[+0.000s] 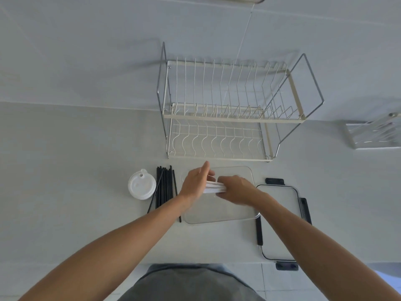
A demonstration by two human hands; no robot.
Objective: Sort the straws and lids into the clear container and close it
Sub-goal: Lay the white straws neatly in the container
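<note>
A clear container sits on the white counter in front of me. Both hands hover over it, pressing a stack of white lids between them: my left hand on the stack's left side, my right hand on its right. The stack lies on its side inside or just above the container; I cannot tell which. Left of the container lies a bunch of black straws, and further left one white lid rests flat. The container's clear cover, with black clips, lies to the right.
A two-tier wire dish rack stands behind the container against the wall. A clear acrylic stand sits at the far right. The counter's front edge runs just below the cover, close to my body.
</note>
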